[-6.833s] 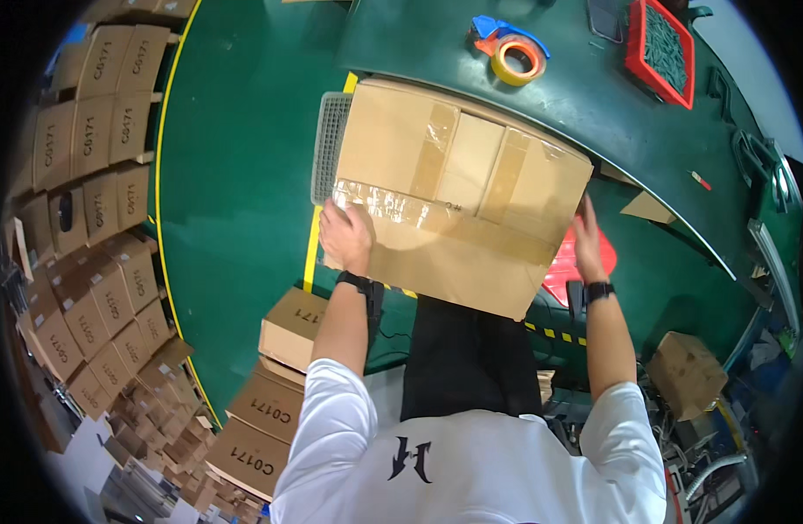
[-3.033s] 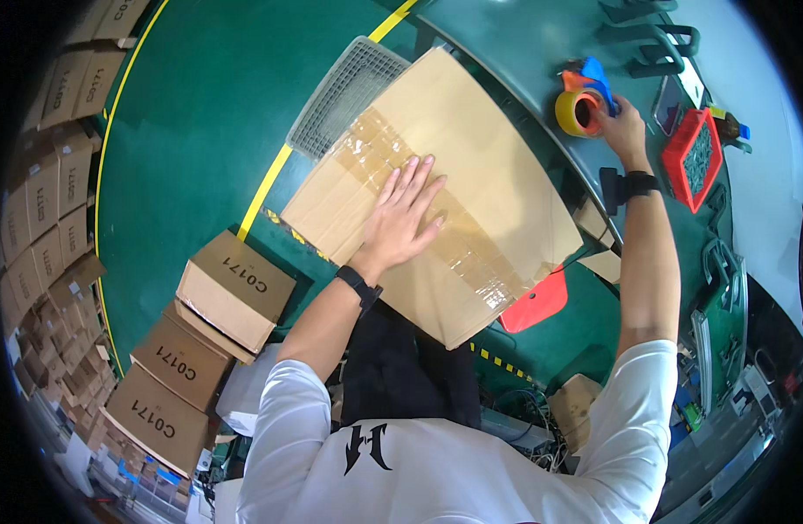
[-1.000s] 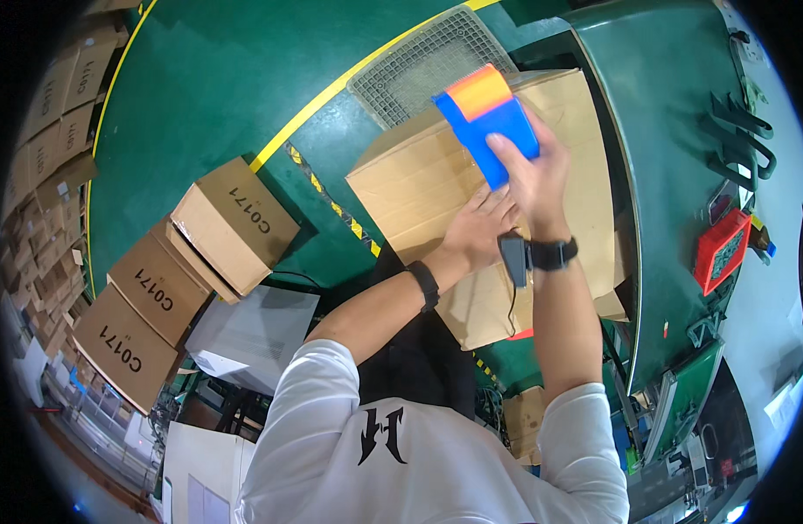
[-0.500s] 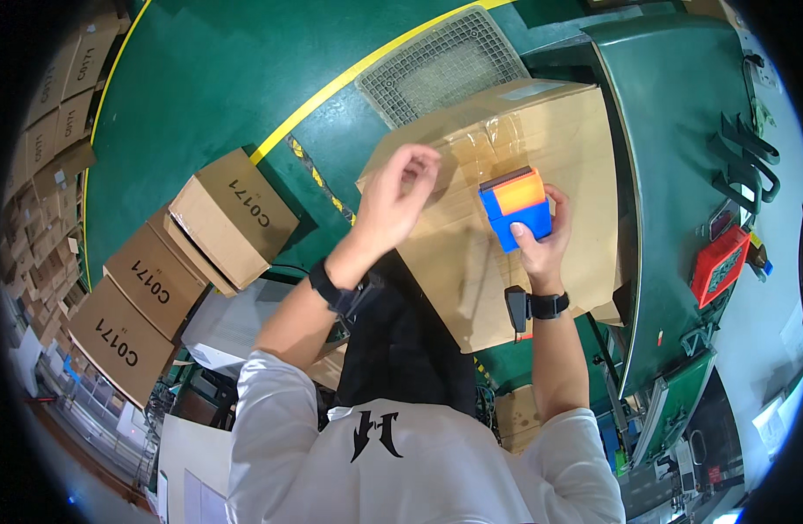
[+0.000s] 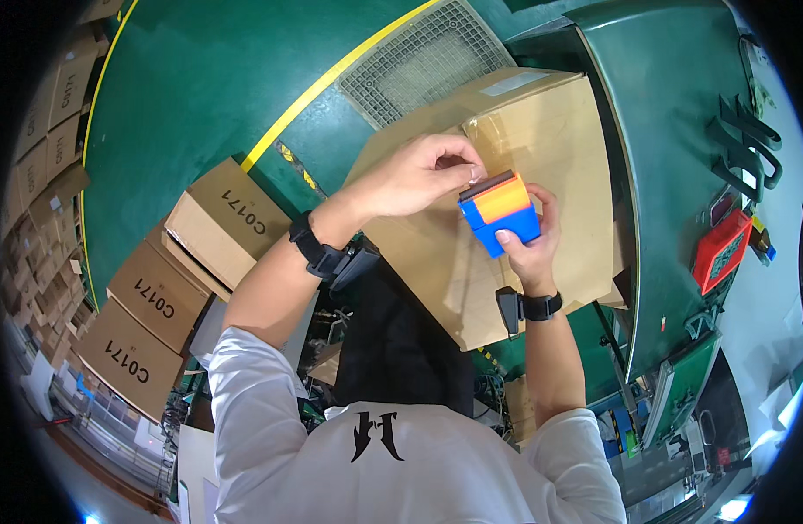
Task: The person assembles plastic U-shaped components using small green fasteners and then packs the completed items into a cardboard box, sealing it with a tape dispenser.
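Observation:
My right hand [image 5: 534, 236] is wrapped round a blue and orange tape dispenser [image 5: 503, 210], thumb on its blue side. A dark brown edge runs along the dispenser's far side. Right at that edge, my left hand [image 5: 432, 175] has its thumb and index finger pinched together. A small pale bit shows at those fingertips, too small to make out. Below both hands stands a large cardboard box [image 5: 558, 144], closed, with shiny clear tape on its top near the far side.
A green worktable [image 5: 654, 175] runs along the right, holding black brackets [image 5: 746, 148] and a red tray [image 5: 722, 253]. Smaller cartons [image 5: 231, 205] are stacked at left. A grey plastic pallet [image 5: 419, 65] lies beyond the big box, on the green floor [image 5: 218, 79].
My left hand has moved right, from above the box's left part to the dispenser's edge, and its fingers have closed into a pinch. The dispenser has shifted slightly left in my right hand.

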{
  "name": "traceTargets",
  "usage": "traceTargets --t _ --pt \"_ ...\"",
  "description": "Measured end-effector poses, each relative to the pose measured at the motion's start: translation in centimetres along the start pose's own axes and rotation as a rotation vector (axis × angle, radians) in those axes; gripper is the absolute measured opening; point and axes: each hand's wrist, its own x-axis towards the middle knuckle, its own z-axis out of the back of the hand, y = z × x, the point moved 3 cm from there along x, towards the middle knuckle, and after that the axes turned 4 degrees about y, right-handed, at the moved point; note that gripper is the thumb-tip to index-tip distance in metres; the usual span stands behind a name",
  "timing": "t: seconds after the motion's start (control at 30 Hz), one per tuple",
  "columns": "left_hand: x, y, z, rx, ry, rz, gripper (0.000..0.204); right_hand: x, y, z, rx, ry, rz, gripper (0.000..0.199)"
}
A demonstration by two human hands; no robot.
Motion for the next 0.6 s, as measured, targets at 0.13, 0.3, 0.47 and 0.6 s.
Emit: traceTargets --t 0.13,0.3,0.47,0.6 --pt "0.3 -0.2 -0.2 0.018 -0.072 0.044 0.014 0.1 0.2 0.0 -0.037 -0.005 -0.021 0.077" --pt "0.6 -0.5 0.0 0.044 -0.126 0.147 0.012 0.2 0.7 -0.4 -0.053 -0.028 -0.057 0.076" --pt "0.5 -2.4 0.8 0.274 -0.232 0.170 0.014 0.3 1.0 -0.7 -0.109 -0.083 -0.045 0.074" --pt "0.4 -3.2 1.5 0.306 -0.227 0.191 0.014 -0.1 1.4 -0.5 -0.234 -0.096 -0.021 0.070"
